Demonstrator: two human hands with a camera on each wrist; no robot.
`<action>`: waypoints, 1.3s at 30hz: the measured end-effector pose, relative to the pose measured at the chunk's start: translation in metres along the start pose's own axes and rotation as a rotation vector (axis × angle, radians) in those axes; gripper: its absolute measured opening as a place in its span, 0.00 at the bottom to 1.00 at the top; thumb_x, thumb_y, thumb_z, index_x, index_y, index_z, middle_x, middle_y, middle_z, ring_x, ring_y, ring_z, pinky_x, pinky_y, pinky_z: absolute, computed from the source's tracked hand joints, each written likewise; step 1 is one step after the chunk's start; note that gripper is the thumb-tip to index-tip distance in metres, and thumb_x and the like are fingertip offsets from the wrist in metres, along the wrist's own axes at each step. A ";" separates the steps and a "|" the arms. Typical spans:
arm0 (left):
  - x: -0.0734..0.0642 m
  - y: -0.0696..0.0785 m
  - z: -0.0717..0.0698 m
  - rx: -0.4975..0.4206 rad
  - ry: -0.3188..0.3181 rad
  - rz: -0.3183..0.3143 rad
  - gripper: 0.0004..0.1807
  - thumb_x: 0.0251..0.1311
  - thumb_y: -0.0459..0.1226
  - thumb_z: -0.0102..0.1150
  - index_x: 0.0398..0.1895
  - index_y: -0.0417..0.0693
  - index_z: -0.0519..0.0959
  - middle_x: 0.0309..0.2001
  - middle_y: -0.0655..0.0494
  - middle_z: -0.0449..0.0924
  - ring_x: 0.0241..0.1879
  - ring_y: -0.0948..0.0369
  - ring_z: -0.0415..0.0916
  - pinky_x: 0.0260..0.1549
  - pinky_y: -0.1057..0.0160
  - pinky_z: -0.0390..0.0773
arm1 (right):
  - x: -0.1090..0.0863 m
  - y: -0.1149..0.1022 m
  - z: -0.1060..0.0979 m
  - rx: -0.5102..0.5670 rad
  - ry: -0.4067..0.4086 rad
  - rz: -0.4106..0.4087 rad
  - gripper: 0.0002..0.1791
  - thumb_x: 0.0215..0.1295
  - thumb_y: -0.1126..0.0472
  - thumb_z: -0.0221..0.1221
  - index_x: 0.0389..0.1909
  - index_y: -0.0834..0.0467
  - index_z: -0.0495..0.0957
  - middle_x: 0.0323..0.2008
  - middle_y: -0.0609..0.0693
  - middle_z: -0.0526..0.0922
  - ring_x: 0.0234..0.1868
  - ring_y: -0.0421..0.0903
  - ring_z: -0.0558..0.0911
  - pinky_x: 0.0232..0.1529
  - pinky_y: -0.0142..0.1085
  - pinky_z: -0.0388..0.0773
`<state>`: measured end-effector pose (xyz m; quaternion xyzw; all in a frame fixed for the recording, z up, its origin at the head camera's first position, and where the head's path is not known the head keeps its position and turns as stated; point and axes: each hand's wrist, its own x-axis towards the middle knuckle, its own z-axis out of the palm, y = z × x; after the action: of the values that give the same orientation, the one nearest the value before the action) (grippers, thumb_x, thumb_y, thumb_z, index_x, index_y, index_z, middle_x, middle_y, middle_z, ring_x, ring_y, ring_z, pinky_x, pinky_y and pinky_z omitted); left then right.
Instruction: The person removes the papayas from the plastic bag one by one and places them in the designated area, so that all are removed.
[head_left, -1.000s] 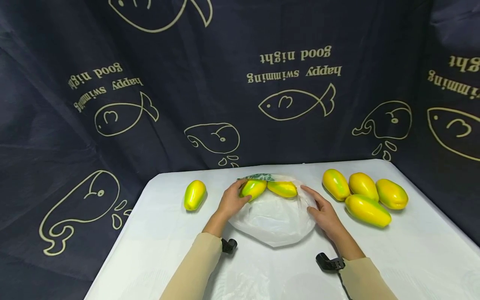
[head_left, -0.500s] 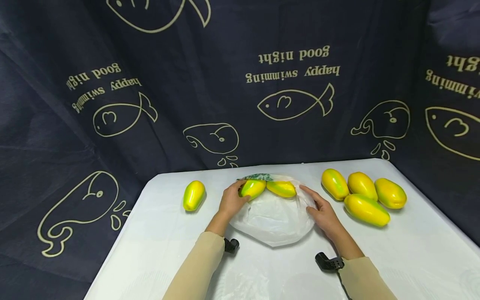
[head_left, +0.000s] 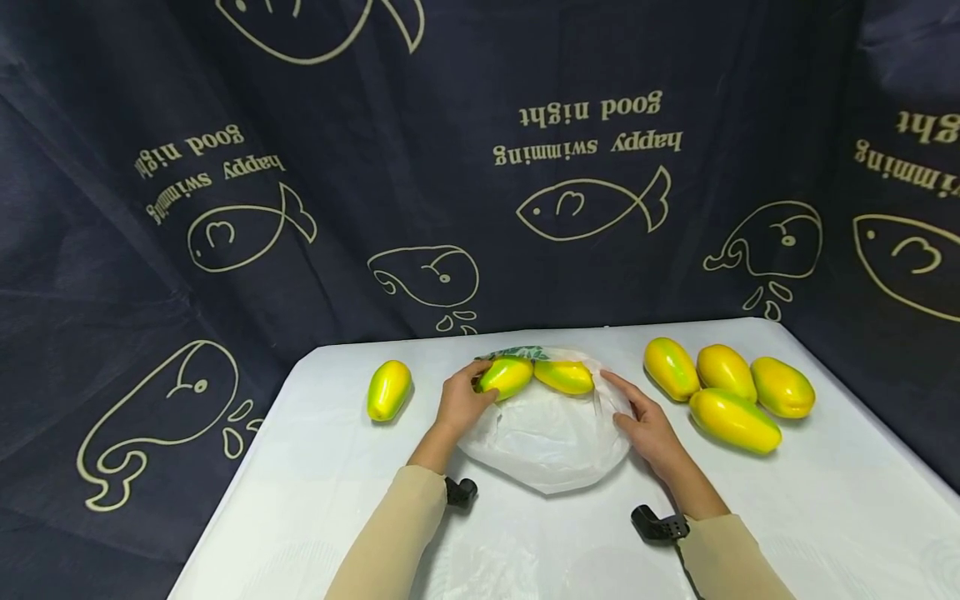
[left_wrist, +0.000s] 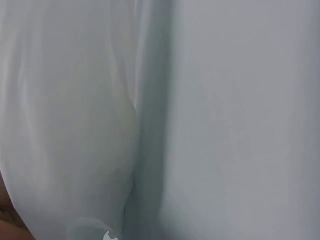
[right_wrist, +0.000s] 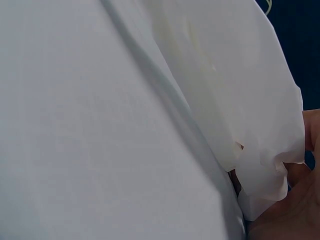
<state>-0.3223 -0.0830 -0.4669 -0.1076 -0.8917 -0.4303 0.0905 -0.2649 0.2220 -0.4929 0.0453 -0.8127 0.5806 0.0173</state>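
A white translucent plastic bag [head_left: 551,446] with a green leaf print on its back rim lies with its mouth spread. Two yellow-green papayas sit at its mouth: the left papaya [head_left: 506,378] and the right papaya [head_left: 566,377]. My left hand [head_left: 461,400] holds the left papaya's outer end, thumb along its front and fingers at its far side. The right hand [head_left: 651,427] pinches the bag's right edge between thumb and fingers. In the right wrist view, the crumpled bag [right_wrist: 262,172] edge sits in that grip. The left wrist view shows mostly the bag's side [left_wrist: 70,125].
A single papaya [head_left: 389,391] lies left of the bag on the white table cover [head_left: 300,500]. Right of the bag several more papayas [head_left: 735,421] are grouped together. A dark curtain [head_left: 450,192] with fish drawings rises behind the table.
My left hand and thumb have shifted slightly left, so a little more of the left papaya shows. The right hand and the bag look almost unchanged.
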 end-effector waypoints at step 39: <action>-0.025 0.004 -0.057 -0.104 0.129 0.044 0.26 0.58 0.30 0.66 0.63 0.41 0.78 0.62 0.48 0.78 0.63 0.51 0.76 0.47 0.64 0.85 | 0.002 0.001 -0.001 0.013 0.006 0.007 0.43 0.64 0.75 0.48 0.79 0.44 0.54 0.81 0.48 0.47 0.82 0.52 0.40 0.80 0.54 0.38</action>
<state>-0.2928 -0.1286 -0.4350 -0.1037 -0.8578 -0.4799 0.1517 -0.2673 0.2233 -0.4931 0.0405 -0.8091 0.5860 0.0174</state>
